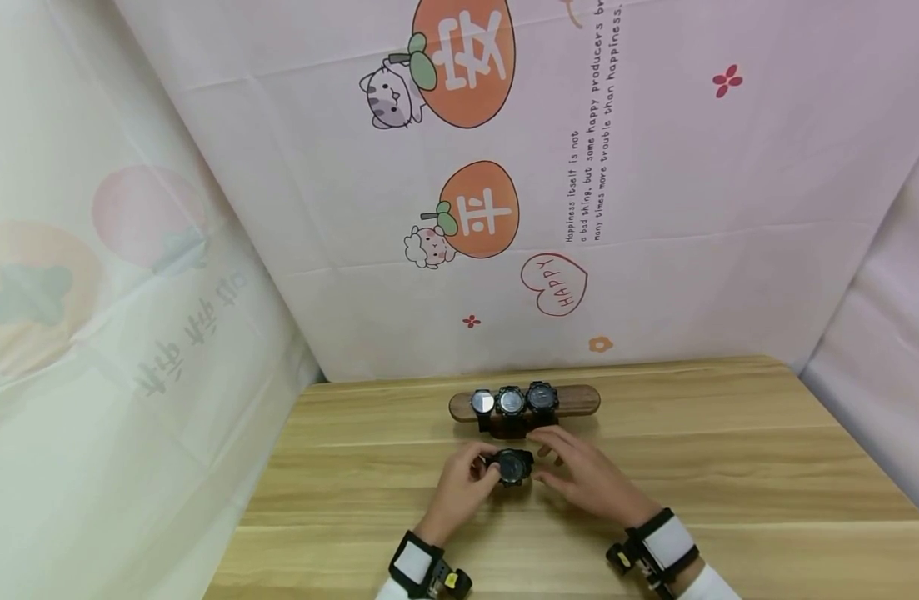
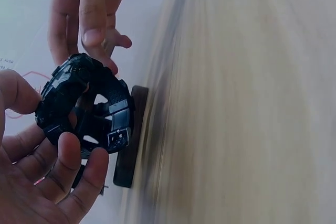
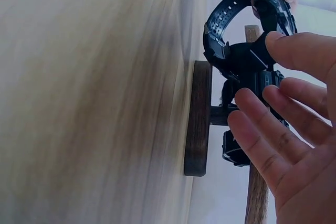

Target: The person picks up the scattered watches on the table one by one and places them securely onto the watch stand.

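Note:
A black wristwatch (image 1: 512, 467), its strap closed into a loop, is held over the table by my left hand (image 1: 459, 490). The left thumb and fingers pinch it at the case side, as the left wrist view shows with the watch (image 2: 60, 90) raised. My right hand (image 1: 592, 482) is just to the right of the watch, fingers parted and only loosely bent. In the right wrist view its thumb tip overlaps the strap loop (image 3: 214, 32). Behind both hands stands a dark wooden watch stand (image 1: 581, 399) with three watches (image 1: 511, 402) side by side on its bar.
The stand's flat base (image 3: 198, 124) rests on the light wood-grain table (image 1: 729, 467), near its back edge. A printed cloth (image 1: 654, 275) hangs behind the table, with more cloth (image 1: 129, 375) at the left side. Each wrist wears a strapped camera (image 1: 453, 581).

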Motion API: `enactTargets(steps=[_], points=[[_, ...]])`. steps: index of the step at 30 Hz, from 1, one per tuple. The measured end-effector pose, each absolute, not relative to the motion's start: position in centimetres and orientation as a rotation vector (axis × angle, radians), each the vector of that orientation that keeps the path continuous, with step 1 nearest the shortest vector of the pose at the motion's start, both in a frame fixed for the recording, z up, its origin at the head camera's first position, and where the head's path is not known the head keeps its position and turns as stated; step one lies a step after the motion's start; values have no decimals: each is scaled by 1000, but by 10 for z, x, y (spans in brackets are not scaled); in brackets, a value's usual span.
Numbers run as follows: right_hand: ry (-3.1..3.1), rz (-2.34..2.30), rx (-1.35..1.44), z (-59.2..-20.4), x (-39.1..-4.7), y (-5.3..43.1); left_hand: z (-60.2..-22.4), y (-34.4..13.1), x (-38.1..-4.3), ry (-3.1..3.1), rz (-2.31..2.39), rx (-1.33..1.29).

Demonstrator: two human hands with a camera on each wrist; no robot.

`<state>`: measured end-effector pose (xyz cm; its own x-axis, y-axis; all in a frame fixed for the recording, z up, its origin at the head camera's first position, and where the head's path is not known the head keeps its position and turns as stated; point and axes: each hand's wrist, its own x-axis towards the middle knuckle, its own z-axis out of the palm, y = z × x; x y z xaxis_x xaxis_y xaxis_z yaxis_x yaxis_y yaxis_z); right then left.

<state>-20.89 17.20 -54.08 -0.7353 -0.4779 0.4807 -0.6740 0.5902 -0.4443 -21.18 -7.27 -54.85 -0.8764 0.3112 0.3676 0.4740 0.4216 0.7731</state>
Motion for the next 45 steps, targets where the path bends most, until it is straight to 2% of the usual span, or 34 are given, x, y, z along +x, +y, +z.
enactTargets(steps=[11, 25, 34, 45], points=[[-2528, 792, 916, -538, -207, 173, -535, -57, -203, -2478, -1470, -690], [-2507, 810, 905, -538, -208, 175, -548, -52, -214, -2482, -1519, -686], [-2490, 756, 915, -539, -208, 178, -530, -49, -205, -2458, -1543, -764], [-2425, 761, 910, -541, -210, 180, -552, -52, -214, -2477, -1673, -730]])
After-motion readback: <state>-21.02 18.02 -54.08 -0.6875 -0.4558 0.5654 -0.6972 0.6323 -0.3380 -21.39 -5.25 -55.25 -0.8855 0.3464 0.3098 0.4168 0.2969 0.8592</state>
